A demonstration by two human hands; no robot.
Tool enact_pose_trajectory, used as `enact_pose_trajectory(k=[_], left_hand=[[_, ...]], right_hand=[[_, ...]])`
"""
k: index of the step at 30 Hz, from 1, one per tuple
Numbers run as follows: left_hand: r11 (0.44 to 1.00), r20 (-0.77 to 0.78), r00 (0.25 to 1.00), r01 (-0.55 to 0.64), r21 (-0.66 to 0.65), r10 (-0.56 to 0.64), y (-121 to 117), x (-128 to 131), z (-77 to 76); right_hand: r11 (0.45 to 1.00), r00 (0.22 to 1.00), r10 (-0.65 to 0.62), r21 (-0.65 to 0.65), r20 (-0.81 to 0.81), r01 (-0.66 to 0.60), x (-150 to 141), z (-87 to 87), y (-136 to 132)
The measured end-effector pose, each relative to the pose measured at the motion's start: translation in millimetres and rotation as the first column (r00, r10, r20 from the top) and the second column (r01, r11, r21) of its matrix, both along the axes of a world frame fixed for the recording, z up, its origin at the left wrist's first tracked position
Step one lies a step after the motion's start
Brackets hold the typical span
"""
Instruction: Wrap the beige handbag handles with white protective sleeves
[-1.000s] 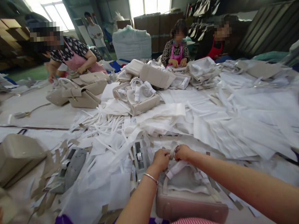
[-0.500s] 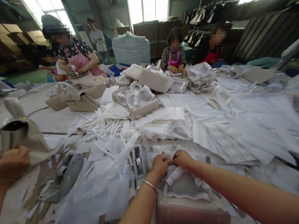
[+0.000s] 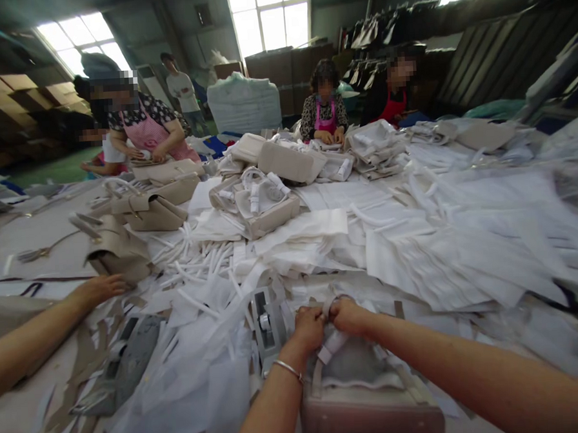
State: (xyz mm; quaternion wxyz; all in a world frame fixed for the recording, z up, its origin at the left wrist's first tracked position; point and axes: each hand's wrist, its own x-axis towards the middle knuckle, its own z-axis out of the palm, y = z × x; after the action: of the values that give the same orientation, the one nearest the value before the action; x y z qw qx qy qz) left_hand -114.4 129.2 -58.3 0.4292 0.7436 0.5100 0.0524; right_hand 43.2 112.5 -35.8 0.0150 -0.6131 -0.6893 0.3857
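Note:
A beige handbag (image 3: 372,419) lies right in front of me, its base toward me and its soft grey top part spread away from me. White wrapping covers sections of its handle (image 3: 328,305). My left hand (image 3: 308,325), with a bangle at the wrist, is closed with its fingertips pinching the handle. Close beside it, my right hand (image 3: 348,315) is closed on the same handle, and the handle's loop rises between the two. My fingers partly hide the spot they grip. Just left of my left hand stands a grey tape dispenser (image 3: 270,330) with a white roll.
A co-worker's hand (image 3: 101,288) reaches in from the left beside an upright beige handbag (image 3: 121,248). Another tape dispenser (image 3: 125,361) lies at the left. White foam sheets (image 3: 417,261), padding strips (image 3: 208,253) and more handbags (image 3: 276,162) cover the table. Several people work opposite.
The co-worker's bag at the left has moved farther onto the table and stands there, the hand now opened beside it. My hands stay at the handle, barely shifted. The view has turned slightly right.

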Motion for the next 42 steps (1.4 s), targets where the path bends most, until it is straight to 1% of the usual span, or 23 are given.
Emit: enact_pose_trajectory(k=[4, 7, 8, 10, 11, 12, 13, 14, 15, 16, 17, 18, 20, 22, 24, 27, 29, 32, 34, 36, 38, 40, 42], left_hand=[[1.0, -0.047, 0.999, -0.002, -0.005, 0.001, 1, 2, 0.3], [1.0, -0.065, 0.998, 0.006, 0.026, -0.004, 1, 3, -0.8], [0.999, -0.065, 0.998, 0.011, 0.042, -0.008, 1, 3, -1.2], [0.998, -0.061, 0.998, 0.024, 0.066, -0.02, 1, 3, -2.0], [0.997, -0.054, 0.998, 0.029, 0.074, -0.025, 1, 3, -2.3], [0.997, -0.047, 0.999, 0.03, 0.077, -0.027, 1, 2, -2.5], [0.997, -0.04, 0.999, 0.026, 0.074, -0.023, -1, 1, -2.7], [0.998, -0.032, 0.999, 0.012, 0.069, -0.009, -2, 0, -2.8], [0.998, -0.024, 1.0, -0.009, 0.061, 0.01, -4, 0, -2.9], [0.998, -0.016, 0.999, -0.031, 0.055, 0.032, -6, -2, -3.1], [0.997, -0.01, 0.998, -0.054, 0.048, 0.055, -8, -3, -3.5], [0.996, -0.007, 0.997, -0.076, 0.042, 0.076, -10, -4, -3.9], [0.994, -0.003, 0.995, -0.101, 0.032, 0.101, -13, -6, -5.1], [0.995, 0.001, 0.995, -0.099, 0.023, 0.099, -15, -8, -6.4], [0.996, 0.0, 0.997, -0.083, 0.017, 0.083, -16, -10, -7.5], [0.997, -0.008, 0.997, -0.076, 0.012, 0.076, -16, -10, -8.1], [0.996, -0.015, 0.996, -0.083, 0.012, 0.083, -16, -10, -8.0], [0.997, -0.021, 0.996, -0.082, 0.008, 0.082, -17, -10, -7.7], [0.997, -0.017, 0.997, -0.081, 0.0, 0.081, -16, -9, -7.3], [0.996, -0.004, 0.996, -0.086, -0.004, 0.086, -16, -9, -6.6], [0.995, 0.008, 0.995, -0.1, -0.01, 0.1, -16, -8, -5.3], [0.995, 0.016, 0.995, -0.101, -0.02, 0.101, -16, -8, -3.5], [0.996, 0.018, 0.996, -0.086, -0.026, 0.086, -17, -8, -2.0]], right_hand=[[0.995, 0.996, -0.086, -0.039, 0.038, 0.087, -4, 12.7, -4], [0.988, 0.987, -0.151, -0.01, 0.051, 0.152, -4, 31.2, -12], [0.985, 0.983, -0.173, 0.024, 0.054, 0.172, -3, 38.3, -17], [0.963, 0.978, -0.208, 0.177, 0.01, 0.203, 4, 50.6, -31], [0.934, 0.975, -0.218, 0.28, -0.041, 0.221, 11, 54.7, -40], [0.89, 0.967, -0.23, 0.38, -0.107, 0.253, 22, 56.6, -50], [0.839, 0.952, -0.252, 0.452, -0.172, 0.304, 35, 56.1, -61], [0.793, 0.927, -0.3, 0.481, -0.225, 0.374, 51, 53.1, -73], [0.764, 0.892, -0.378, 0.46, -0.249, 0.452, 70, 47.7, -85], [0.744, 0.85, -0.468, 0.412, -0.241, 0.526, 90, 40.2, -96], [0.721, 0.801, -0.564, 0.351, -0.203, 0.597, 110, 31.2, -108], [0.706, 0.759, -0.634, 0.288, -0.15, 0.647, 129, 21.3, -118], [0.681, 0.704, -0.706, 0.203, -0.073, 0.704, 155, 0.9, -132], [0.675, 0.687, -0.725, 0.159, -0.037, 0.721, 165, -17.2, -137], [0.661, 0.667, -0.745, 0.134, -0.009, 0.739, 159, -31.0, -131], [0.625, 0.627, -0.778, 0.124, 0.022, 0.771, 145, -41.7, -113], [0.635, 0.64, -0.769, 0.132, 0.004, 0.762, 142, -41.5, -106], [0.658, 0.67, -0.742, 0.182, -0.011, 0.731, 153, -32.8, -105], [0.703, 0.71, -0.702, 0.212, 0.054, 0.679, 161, -25.6, -107], [0.776, 0.766, -0.627, 0.2, 0.141, 0.598, 161, -21.5, -108], [0.841, 0.814, -0.541, 0.157, 0.214, 0.518, 153, -22.4, -107], [0.867, 0.829, -0.499, 0.142, 0.254, 0.478, 139, -26.8, -106], [0.877, 0.831, -0.48, 0.153, 0.28, 0.455, 126, -31.9, -104]])
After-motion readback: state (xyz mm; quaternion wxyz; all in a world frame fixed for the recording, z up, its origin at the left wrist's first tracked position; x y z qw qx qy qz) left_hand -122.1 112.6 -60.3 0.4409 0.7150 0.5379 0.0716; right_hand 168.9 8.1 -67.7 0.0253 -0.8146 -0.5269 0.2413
